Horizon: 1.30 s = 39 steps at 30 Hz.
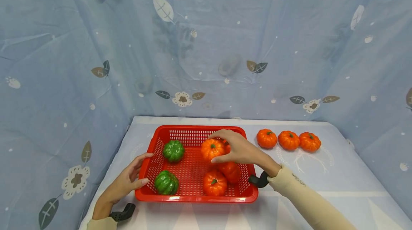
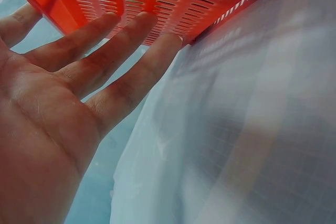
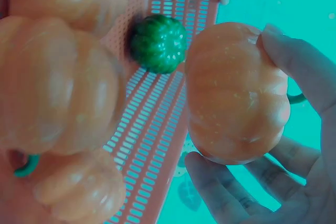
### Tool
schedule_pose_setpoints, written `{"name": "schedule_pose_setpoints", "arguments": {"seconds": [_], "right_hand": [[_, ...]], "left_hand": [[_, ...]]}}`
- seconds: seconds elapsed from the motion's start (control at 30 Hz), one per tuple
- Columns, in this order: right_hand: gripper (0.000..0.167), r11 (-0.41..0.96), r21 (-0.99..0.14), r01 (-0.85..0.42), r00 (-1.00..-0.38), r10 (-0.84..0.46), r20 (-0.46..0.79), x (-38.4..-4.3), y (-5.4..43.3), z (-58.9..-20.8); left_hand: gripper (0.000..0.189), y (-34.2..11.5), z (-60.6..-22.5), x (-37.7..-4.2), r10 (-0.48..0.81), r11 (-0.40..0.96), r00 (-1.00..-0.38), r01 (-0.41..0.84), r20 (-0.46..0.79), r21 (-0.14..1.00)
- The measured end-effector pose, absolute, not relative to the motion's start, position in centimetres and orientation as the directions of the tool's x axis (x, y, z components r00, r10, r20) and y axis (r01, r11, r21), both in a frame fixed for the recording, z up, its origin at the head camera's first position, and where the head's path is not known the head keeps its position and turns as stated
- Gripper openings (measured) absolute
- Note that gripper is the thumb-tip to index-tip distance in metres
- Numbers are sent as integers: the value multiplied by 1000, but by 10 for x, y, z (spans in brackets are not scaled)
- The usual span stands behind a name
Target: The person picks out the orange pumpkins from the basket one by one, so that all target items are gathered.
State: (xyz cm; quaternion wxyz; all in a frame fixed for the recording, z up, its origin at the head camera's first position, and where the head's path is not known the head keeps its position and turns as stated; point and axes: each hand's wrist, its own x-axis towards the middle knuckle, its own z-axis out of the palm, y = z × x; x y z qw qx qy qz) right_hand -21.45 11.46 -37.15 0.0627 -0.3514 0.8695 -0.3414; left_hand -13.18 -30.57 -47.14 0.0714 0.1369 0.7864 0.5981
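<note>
A red slotted plastic basket (image 1: 193,199) stands on the table. My left hand (image 1: 123,180) is at its left side, fingers fairly straight against the slotted wall in the left wrist view. Above the basket's right half, my right hand (image 1: 236,147) grips a small orange pumpkin (image 1: 212,150) between thumb and fingers; its green stem faces the palm in the right wrist view. Beneath and beside it lie other orange pumpkins (image 1: 214,184), one partly hidden behind the right hand. On the basket's left side sit two green pumpkins, a rear one (image 1: 173,151) and a front one (image 1: 166,182).
Right of the basket, three orange pumpkins (image 1: 288,140) form a row near the back of the table (image 1: 338,180), which has a pale patterned cover. Blue printed cloth (image 1: 206,51) hangs behind and on both sides. A black strap device (image 1: 259,180) sits at the right wrist.
</note>
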Motion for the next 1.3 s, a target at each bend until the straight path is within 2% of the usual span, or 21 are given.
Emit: {"name": "schedule_pose_setpoints", "arguments": {"seconds": [0.23, 0.83, 1.3], "right_hand": [[74, 547, -638, -542, -775, -619, 128, -213, 132, -372], [74, 535, -661, -526, -807, -559, 190, -205, 176, -373], [72, 574, -687, -446, -874, -445, 195, -195, 211, -378]], "left_hand": [[73, -306, -473, -132, 297, 252, -953, 136, 57, 958], [71, -305, -470, -132, 298, 236, -953, 127, 53, 963], [71, -304, -470, -130, 286, 256, -957, 131, 54, 958]]}}
